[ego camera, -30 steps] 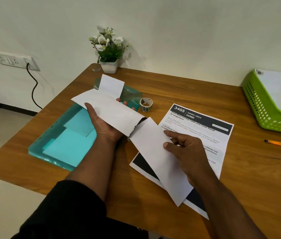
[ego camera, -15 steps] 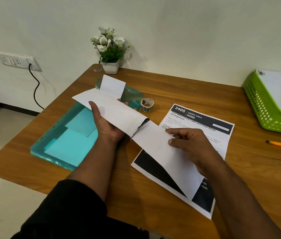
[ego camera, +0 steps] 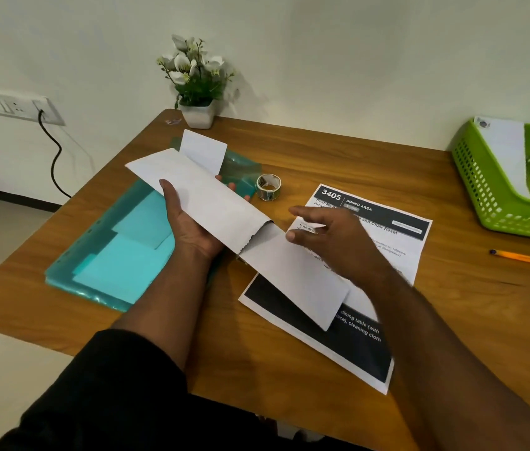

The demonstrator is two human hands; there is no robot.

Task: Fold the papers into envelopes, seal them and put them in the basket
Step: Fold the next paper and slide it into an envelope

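My left hand (ego camera: 188, 222) grips a white envelope (ego camera: 205, 196) from below, its open mouth facing right. A folded white paper (ego camera: 296, 275) sticks out of that mouth, its outer part lying over a printed sheet (ego camera: 397, 229) on the table. My right hand (ego camera: 332, 242) hovers over the folded paper with fingers spread and relaxed; the hand is blurred. A green basket (ego camera: 498, 203) stands at the far right with a white envelope (ego camera: 507, 151) inside. A small tape roll (ego camera: 268, 187) lies behind the envelope.
A teal plastic folder (ego camera: 120, 255) with sheets lies at the left of the wooden table (ego camera: 322, 151). A potted white flower (ego camera: 196, 83) stands at the back edge by the wall. An orange pencil (ego camera: 527, 259) lies at the right.
The folded paper has slid further into the envelope. My right hand has let go of it and opened, lifting up and a little to the right.
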